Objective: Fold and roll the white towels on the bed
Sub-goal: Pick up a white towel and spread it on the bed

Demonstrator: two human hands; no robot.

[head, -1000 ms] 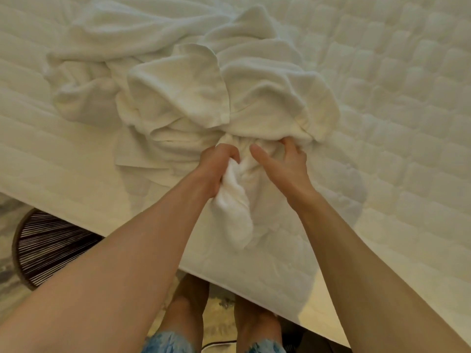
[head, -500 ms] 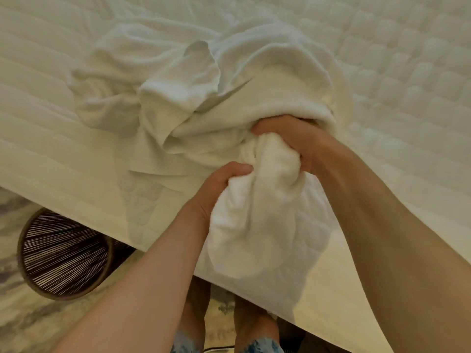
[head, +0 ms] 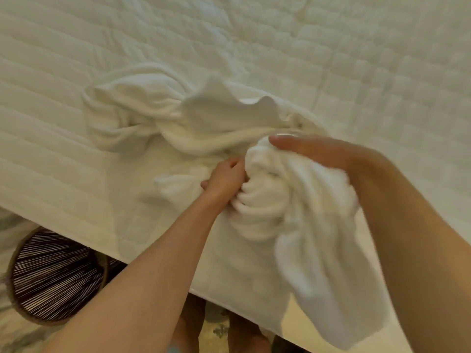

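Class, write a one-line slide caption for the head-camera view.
At the bed edge, left hand and right hand hold a bunched white towel.

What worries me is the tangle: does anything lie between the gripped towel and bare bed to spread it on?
Yes: the heap of other towels lies on the bed just beyond the left hand and right hand, against the gripped towel. Bare bed shows to the right.

Your white towels (head: 163, 118) lie twisted in a heap on the bed (head: 369, 72), one bunched end apparently lifted.
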